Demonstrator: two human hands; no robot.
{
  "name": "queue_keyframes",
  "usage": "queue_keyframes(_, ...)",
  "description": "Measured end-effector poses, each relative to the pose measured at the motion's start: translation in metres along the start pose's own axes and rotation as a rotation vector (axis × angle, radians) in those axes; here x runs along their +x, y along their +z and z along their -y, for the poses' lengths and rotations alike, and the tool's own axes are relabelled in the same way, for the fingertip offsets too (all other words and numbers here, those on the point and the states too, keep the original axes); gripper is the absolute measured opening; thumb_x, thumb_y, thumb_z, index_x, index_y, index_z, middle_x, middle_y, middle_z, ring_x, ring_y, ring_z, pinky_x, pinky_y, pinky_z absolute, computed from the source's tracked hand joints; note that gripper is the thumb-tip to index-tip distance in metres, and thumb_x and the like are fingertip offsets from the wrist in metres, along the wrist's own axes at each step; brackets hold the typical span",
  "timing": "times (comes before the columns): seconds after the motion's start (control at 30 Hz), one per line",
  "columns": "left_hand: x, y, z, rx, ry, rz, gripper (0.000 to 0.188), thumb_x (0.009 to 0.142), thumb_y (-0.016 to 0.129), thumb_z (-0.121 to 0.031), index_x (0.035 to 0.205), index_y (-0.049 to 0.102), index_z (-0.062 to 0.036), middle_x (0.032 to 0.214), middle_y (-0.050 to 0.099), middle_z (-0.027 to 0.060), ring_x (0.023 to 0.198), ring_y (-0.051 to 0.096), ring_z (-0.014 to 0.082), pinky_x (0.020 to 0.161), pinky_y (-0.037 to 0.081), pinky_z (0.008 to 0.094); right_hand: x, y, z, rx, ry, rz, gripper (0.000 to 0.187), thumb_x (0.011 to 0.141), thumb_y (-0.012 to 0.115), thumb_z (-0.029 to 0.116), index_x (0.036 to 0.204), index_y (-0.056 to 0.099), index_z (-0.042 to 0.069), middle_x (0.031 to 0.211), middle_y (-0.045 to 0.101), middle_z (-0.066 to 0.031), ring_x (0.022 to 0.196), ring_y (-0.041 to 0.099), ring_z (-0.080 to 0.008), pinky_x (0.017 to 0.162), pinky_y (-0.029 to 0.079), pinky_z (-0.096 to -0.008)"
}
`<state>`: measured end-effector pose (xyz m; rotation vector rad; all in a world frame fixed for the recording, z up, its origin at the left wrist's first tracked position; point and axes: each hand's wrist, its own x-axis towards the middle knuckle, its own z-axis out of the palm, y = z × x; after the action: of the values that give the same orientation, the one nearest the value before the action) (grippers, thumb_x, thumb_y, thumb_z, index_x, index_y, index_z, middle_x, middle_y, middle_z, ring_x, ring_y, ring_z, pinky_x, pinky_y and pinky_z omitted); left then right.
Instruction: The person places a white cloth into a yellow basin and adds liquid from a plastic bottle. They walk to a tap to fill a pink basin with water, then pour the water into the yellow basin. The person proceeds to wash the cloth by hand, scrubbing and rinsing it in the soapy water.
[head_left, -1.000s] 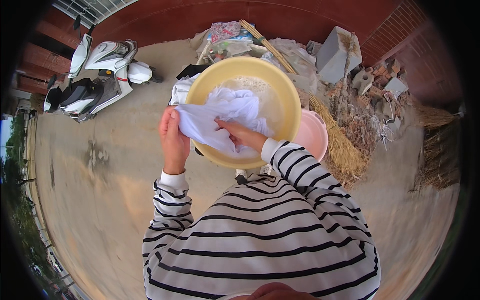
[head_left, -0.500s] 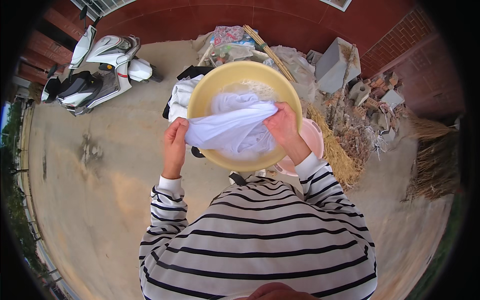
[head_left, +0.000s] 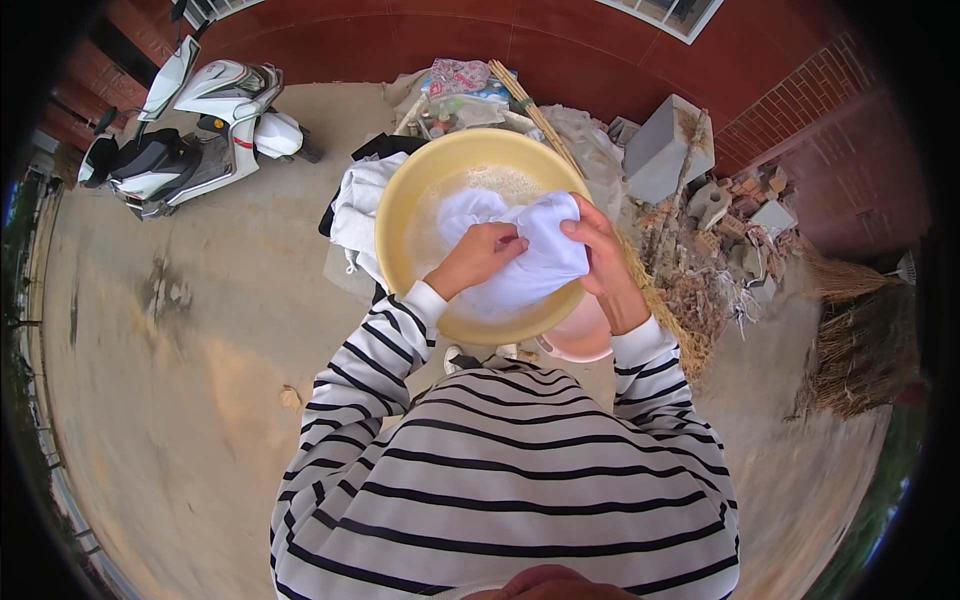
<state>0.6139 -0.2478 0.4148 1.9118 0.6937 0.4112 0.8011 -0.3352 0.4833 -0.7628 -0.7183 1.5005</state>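
A yellow plastic basin (head_left: 402, 200) in front of me holds sudsy water (head_left: 505, 182) and a wet white cloth (head_left: 550, 240). My right hand (head_left: 608, 262) grips the raised right part of this cloth, thumb on top and fingers behind it. Over the basin's middle, my left hand (head_left: 472, 262) is closed with its fingers curled against the cloth; the fingertips are partly hidden. The rest of the fabric lies bunched in the water.
White and dark clothes (head_left: 362, 200) lie left of the basin. A pink basin (head_left: 580, 335) stands at its lower right, beside a straw broom (head_left: 682, 330). Bricks and rubble (head_left: 735, 215) lie farther right. A white scooter (head_left: 215, 130) is parked at the far left.
My left hand has moved right, from the cloth's outer left end to over the basin. The stretched cloth is now gathered toward my right hand, which has shifted slightly right.
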Motion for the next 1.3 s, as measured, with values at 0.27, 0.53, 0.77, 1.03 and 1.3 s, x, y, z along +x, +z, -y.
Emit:
queue_keyframes(0.27, -0.023, -0.060, -0.018, -0.401, 0.131, -0.504, 0.018, 0.097, 0.062, -0.017, 0.091, 0.064, -0.0003, 0.070, 0.054, -0.0033, 0.067, 0.050, 0.0051, 0.061, 0.040, 0.0209, -0.014, -0.036, 0.015, -0.077, -0.004, -0.218, 0.048, 0.090, 0.061, 0.011, 0.136, 0.050, 0.001, 0.125, 0.062, -0.0094, 0.112, 0.060, -0.0172, 0.097, 0.048, -0.0308)
queue_keyframes(0.53, -0.016, -0.087, -0.027, -0.016, 0.289, -0.651, 0.019, 0.101, 0.055, -0.018, 0.098, 0.059, 0.0004, 0.077, 0.056, 0.0044, 0.065, 0.051, 0.0122, 0.061, 0.044, 0.0272, 0.007, -0.049, -0.007, -0.315, 0.137, -0.231, 0.033, 0.096, 0.061, 0.017, 0.126, 0.062, 0.003, 0.111, 0.067, -0.0037, 0.099, 0.061, -0.0114, 0.088, 0.048, -0.0260)
queue_keyframes(0.77, -0.024, -0.094, 0.003, 0.180, 0.124, -0.701, 0.019, 0.103, 0.051, -0.021, 0.094, 0.054, -0.0041, 0.067, 0.053, 0.0136, 0.058, 0.052, 0.0224, 0.055, 0.043, 0.0343, 0.024, -0.065, 0.010, -0.855, -0.157, -0.304, 0.031, 0.099, 0.059, 0.029, 0.106, 0.067, 0.001, 0.090, 0.069, -0.0023, 0.082, 0.060, -0.0084, 0.075, 0.048, -0.0262)
queue_keyframes(1.03, -0.032, -0.117, 0.007, 0.542, 0.127, -0.775, 0.027, 0.096, 0.061, -0.029, 0.084, 0.061, -0.0052, 0.065, 0.061, 0.0152, 0.058, 0.061, 0.0345, 0.053, 0.046, 0.0416, 0.018, -0.011, 0.047, -1.520, -0.296, -0.526, 0.039, 0.093, 0.060, 0.045, 0.088, 0.069, 0.008, 0.072, 0.066, -0.0162, 0.067, 0.065, -0.0339, 0.062, 0.050, -0.0429)
queue_keyframes(1.3, -0.043, -0.137, 0.010, 0.701, -0.158, -0.805, 0.030, 0.091, 0.066, -0.032, 0.078, 0.063, -0.0054, 0.068, 0.066, 0.0125, 0.059, 0.062, 0.0344, 0.054, 0.047, 0.0443, 0.032, -0.004, 0.047, -1.736, -0.460, -0.383, 0.038, 0.095, 0.060, 0.041, 0.082, 0.066, 0.006, 0.066, 0.059, -0.0170, 0.061, 0.056, -0.0356, 0.060, 0.045, -0.0439)
